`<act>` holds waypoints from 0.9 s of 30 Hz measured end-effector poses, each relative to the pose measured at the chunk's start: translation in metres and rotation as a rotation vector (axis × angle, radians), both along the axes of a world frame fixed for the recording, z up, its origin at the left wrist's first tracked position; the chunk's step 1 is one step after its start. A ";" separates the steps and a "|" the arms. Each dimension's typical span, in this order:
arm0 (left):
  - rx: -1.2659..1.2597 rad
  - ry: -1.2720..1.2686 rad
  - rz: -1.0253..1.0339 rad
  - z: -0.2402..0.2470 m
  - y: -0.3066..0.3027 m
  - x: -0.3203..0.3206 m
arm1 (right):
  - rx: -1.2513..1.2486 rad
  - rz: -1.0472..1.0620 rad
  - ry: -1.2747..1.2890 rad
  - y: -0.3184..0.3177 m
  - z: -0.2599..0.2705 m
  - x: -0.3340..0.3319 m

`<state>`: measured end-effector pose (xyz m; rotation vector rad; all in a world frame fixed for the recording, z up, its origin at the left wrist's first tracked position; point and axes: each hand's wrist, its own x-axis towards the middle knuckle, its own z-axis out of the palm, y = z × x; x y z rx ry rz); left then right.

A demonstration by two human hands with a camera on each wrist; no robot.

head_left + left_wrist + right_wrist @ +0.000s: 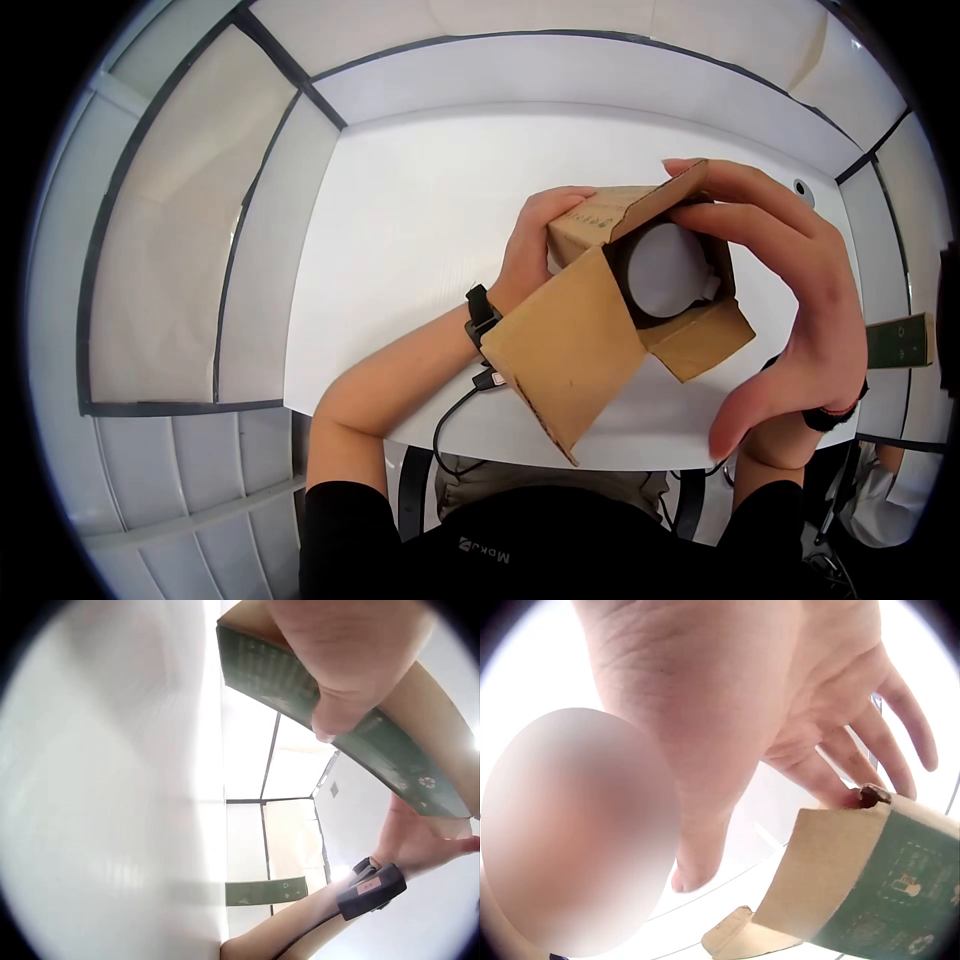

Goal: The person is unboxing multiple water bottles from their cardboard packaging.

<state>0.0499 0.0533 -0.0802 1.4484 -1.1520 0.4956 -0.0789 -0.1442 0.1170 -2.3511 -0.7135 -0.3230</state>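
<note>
My left hand [530,240] grips a cardboard box [590,225] from its left side, with the thumb lying along a green printed face [259,664] in the left wrist view. The box is tilted, its open end facing me and its brown flap [570,345] folded out. Inside sits a white round object [665,270] with a small tab at its right edge; its lower part is hidden in the box. At the open end is my right hand [815,290], fingers spread and thumb held away. Its index fingertip reaches just inside the rim beside the upper flap [655,200].
Another narrow green box [900,342] stands at the right, beyond my right wrist. White panels with dark edging surround the white table [400,220]. A black cable [440,425] hangs from my left wrist over the table's front edge.
</note>
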 end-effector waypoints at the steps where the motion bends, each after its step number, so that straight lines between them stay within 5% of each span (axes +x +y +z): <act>1: 0.016 -0.010 0.009 0.000 0.001 0.000 | -0.020 -0.036 -0.005 0.001 -0.003 0.000; 11: 0.208 0.401 -0.152 0.007 0.008 -0.010 | -0.249 -0.254 0.031 0.021 -0.007 -0.012; 18: 0.243 0.491 -0.170 0.006 0.007 -0.013 | -0.208 -0.117 -0.099 0.013 -0.012 -0.007; 27: 0.208 0.148 -0.100 0.015 0.003 -0.010 | -0.207 0.124 -0.156 -0.007 -0.003 0.002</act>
